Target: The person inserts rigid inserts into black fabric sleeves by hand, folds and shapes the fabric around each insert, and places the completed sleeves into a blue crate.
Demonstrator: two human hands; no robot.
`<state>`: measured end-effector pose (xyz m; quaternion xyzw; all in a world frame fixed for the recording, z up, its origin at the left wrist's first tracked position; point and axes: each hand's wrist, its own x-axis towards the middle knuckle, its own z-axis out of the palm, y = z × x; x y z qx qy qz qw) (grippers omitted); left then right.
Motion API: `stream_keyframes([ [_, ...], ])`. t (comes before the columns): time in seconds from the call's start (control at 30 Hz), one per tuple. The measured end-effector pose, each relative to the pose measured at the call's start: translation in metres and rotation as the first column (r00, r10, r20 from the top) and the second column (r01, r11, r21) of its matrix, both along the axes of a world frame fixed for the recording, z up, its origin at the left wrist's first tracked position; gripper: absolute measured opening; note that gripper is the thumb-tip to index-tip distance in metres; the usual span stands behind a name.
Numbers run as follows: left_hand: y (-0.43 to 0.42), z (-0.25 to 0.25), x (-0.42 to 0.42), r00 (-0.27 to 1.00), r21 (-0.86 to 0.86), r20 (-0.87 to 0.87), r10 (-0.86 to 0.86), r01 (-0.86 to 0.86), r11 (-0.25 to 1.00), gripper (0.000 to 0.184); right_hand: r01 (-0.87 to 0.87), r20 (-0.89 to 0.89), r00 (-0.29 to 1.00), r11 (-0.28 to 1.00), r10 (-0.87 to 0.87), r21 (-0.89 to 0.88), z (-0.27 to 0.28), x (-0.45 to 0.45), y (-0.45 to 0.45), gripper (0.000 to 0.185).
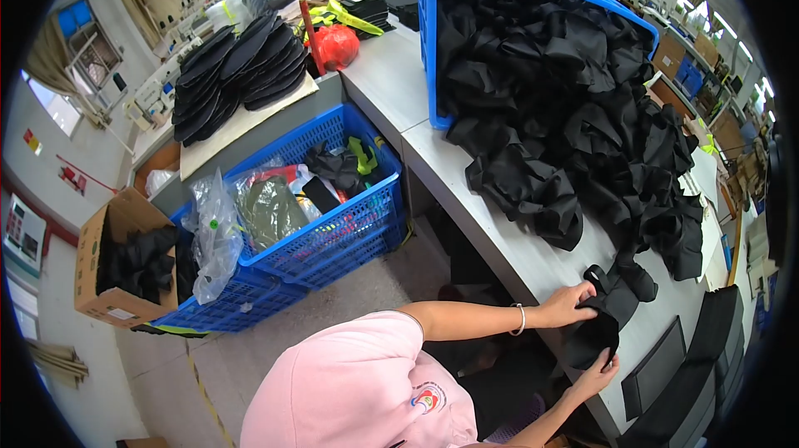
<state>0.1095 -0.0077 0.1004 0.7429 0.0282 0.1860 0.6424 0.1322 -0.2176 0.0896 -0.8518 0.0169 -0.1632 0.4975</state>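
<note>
Blue crate (428, 49), tipped on worktop (518, 255): black cloth heap (549, 157) spills from its mouth, apparently unhandled. Black cloth piece (601, 330), one: out past crate's mouth, seemingly midway; left hand (566, 307) and right hand (594, 378), fingers closed on its edges. Finished count: cannot tell.

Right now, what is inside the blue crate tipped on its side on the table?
Black fabric pieces fill the mouth of the blue crate and spill onto the table. They cover the crate's bottom, so anything deeper cannot be seen.
</note>
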Motion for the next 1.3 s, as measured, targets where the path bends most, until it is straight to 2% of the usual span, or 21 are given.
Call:
stream_keyframes([
  [0.03,-0.001,0.001,-0.006,0.999,0.019,0.011,-0.031,0.031,0.999,0.048,-0.005,0.020,1.000,0.999,0.005,-0.035,-0.007,-0.004,0.001,0.046],
  [0.07,-0.001,0.004,-0.010,0.998,0.037,-0.021,-0.063,0.064,0.997,0.050,-0.042,0.108,0.992,0.983,0.061,-0.176,0.003,-0.018,0.013,0.052],
  [0.17,0.002,0.008,-0.011,0.995,-0.001,0.009,-0.094,0.094,0.996,0.049,-0.025,-0.080,0.997,0.996,0.017,-0.091,0.037,-0.040,0.033,0.050],
  [0.2,0.008,0.012,-0.009,0.999,-0.015,-0.025,-0.042,0.042,0.999,0.048,0.003,-0.138,0.990,0.999,-0.008,-0.034,0.031,-0.028,0.019,0.050],
  [0.23,0.014,0.021,-0.009,0.998,-0.028,-0.059,0.008,-0.010,1.000,0.049,0.010,-0.079,0.997,1.000,-0.011,-0.011,0.025,-0.015,0.006,0.052],
  [0.3,0.007,-0.003,0.004,0.978,0.111,0.205,0.047,-0.071,0.991,0.051,-0.022,-0.092,0.996,0.997,0.015,-0.072,0.021,0.001,-0.002,0.054],
  [0.4,0.006,-0.024,0.012,0.959,0.211,0.264,0.104,-0.162,0.964,0.049,-0.332,0.030,0.943,0.943,0.331,0.019,0.008,0.025,-0.025,0.054],
  [0.5,0.007,-0.011,0.005,0.958,0.226,0.278,0.067,-0.133,0.965,0.043,-0.310,-0.265,0.919,0.951,0.293,-0.021,0.068,0.037,-0.055,0.057],
  [0.53,0.009,-0.001,-0.001,0.977,0.193,0.211,0.040,-0.081,0.978,0.040,-0.183,-0.025,0.982,0.926,0.185,-0.330,0.063,0.051,-0.069,0.057],
  [0.57,0.011,0.014,-0.009,0.989,0.158,0.145,0.009,-0.032,0.987,0.038,0.023,0.241,0.960,0.822,0.139,-0.568,0.055,0.072,-0.092,0.059],
  [0.6,0.013,0.022,-0.013,0.996,0.123,0.080,-0.026,0.016,0.992,0.038,0.280,0.492,0.856,0.659,0.158,-0.698,0.044,0.091,-0.116,0.061],
  [0.63,0.013,0.017,-0.011,0.997,0.078,0.074,-0.010,0.004,0.997,0.038,0.269,0.382,0.922,0.609,0.061,-0.746,0.032,0.106,-0.133,0.063],
  [0.7,0.013,0.005,-0.002,0.997,-0.013,0.069,0.023,-0.022,1.000,0.041,0.218,0.160,0.975,0.515,-0.154,-0.829,0.007,0.127,-0.156,0.069],
  [0.73,0.011,0.003,0.000,0.995,-0.041,0.070,0.064,-0.061,0.997,0.041,0.126,0.073,0.983,0.324,-0.171,-0.938,0.004,0.124,-0.155,0.071],
  [0.83,0.008,0.000,0.003,0.982,-0.041,0.127,0.141,-0.137,0.990,0.044,0.094,0.029,0.978,0.312,-0.208,-0.945,0.008,0.125,-0.150,0.071],
  [0.93,0.009,0.003,0.004,0.987,-0.091,0.106,0.118,-0.108,0.990,0.043,0.036,-0.023,0.991,0.417,-0.136,-0.908,0.012,0.136,-0.164,0.067],
  [1.03,0.013,0.013,-0.003,0.999,-0.124,-0.006,0.045,-0.045,0.991,0.042,-0.004,-0.118,0.979,0.565,-0.166,-0.825,0.029,0.137,-0.171,0.059],
  [1.13,0.014,0.011,-0.003,0.999,-0.210,-0.041,0.029,-0.036,0.977,0.044,0.093,-0.075,0.968,0.621,-0.239,-0.778,0.032,0.138,-0.165,0.048],
  [1.23,0.014,0.009,0.000,0.999,-0.350,-0.050,0.008,-0.025,0.936,0.045,0.144,-0.063,0.953,0.625,-0.296,-0.767,0.037,0.134,-0.156,0.045],
  [1.3,0.017,0.013,0.002,0.993,-0.394,-0.122,-0.009,-0.040,0.918,0.045,0.103,-0.098,0.957,0.634,-0.274,-0.767,0.035,0.142,-0.156,0.044],
])
